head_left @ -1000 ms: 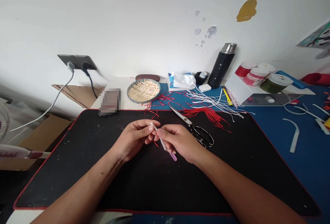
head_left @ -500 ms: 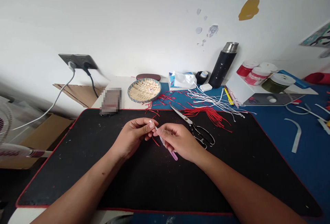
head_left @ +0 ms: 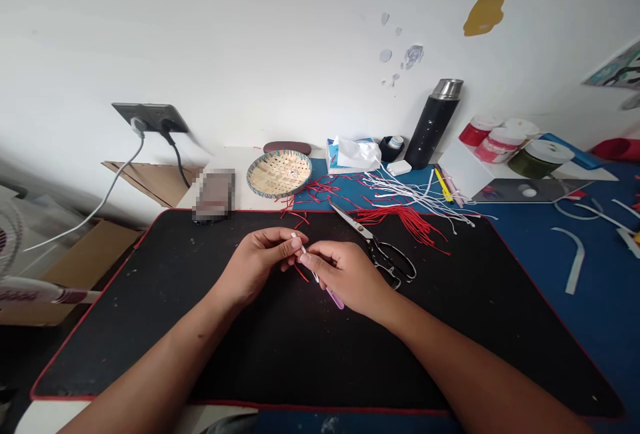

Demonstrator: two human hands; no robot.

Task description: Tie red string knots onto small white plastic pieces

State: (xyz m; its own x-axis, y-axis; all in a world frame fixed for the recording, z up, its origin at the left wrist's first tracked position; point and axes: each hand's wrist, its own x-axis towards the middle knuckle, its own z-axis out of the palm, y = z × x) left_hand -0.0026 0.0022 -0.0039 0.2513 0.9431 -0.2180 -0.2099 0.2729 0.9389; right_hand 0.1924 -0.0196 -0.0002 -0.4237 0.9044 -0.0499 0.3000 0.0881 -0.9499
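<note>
Black desk mat (head_left: 120,347) with a red edge fills the lower frame, and both hands work at its upper middle. The left hand (head_left: 257,267) and right hand (head_left: 345,277) have drawn closer, their fingers now meeting around a slim plastic stick (head_left: 316,277), white at the top and lilac at its lower end, pinched between them. A short red cord (head_left: 301,273) shows just below the left fingers. Just beyond the right hand lie black-handled tailor's shears (head_left: 380,251), blades pointing upper left, near a spill of red threads (head_left: 407,221) and white cords (head_left: 410,189) on a blue mat (head_left: 353,193) — a woven bamboo dish (head_left: 279,174) stands further left.
</note>
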